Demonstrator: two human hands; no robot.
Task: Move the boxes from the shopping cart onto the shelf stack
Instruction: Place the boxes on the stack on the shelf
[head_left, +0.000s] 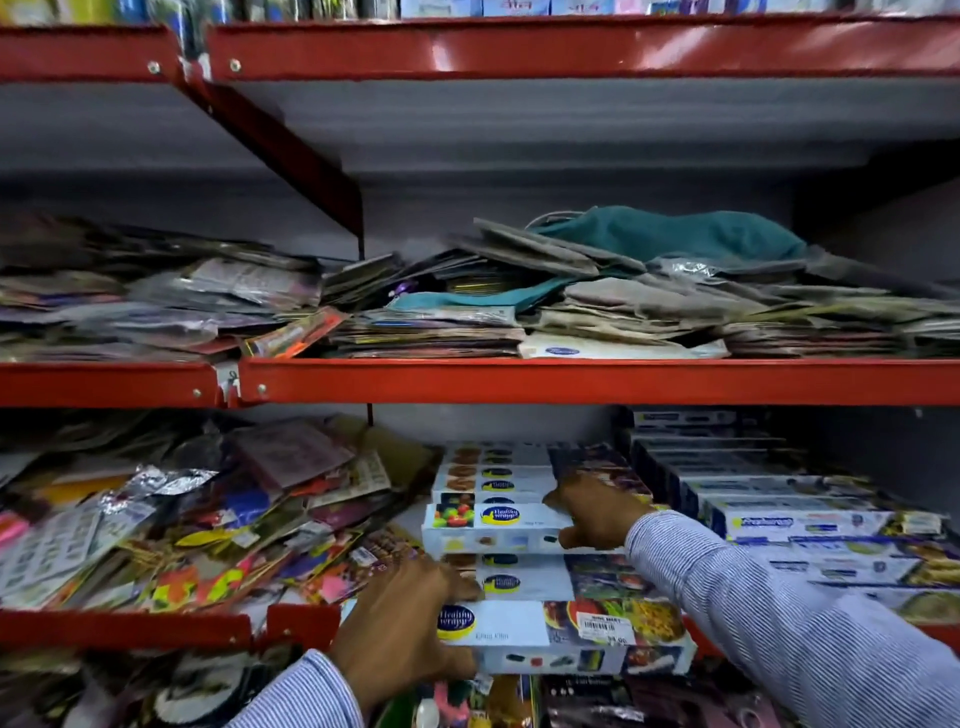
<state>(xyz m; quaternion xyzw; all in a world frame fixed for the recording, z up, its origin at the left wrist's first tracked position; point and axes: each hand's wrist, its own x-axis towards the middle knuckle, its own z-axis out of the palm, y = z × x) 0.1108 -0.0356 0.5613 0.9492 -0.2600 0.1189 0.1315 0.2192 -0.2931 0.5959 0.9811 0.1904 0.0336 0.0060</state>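
Observation:
Long white cling-film boxes with fruit pictures lie stacked on the lower red shelf. My left hand grips the left end of the nearest box, which juts over the shelf's front edge. My right hand rests on the right part of a higher box sitting on top of the stack. Both sleeves are blue-striped. The shopping cart is out of view.
A second pile of white boxes fills the right of the lower shelf. Loose colourful packets crowd its left side. The middle shelf holds flat packets and a teal cloth. More packets lie below.

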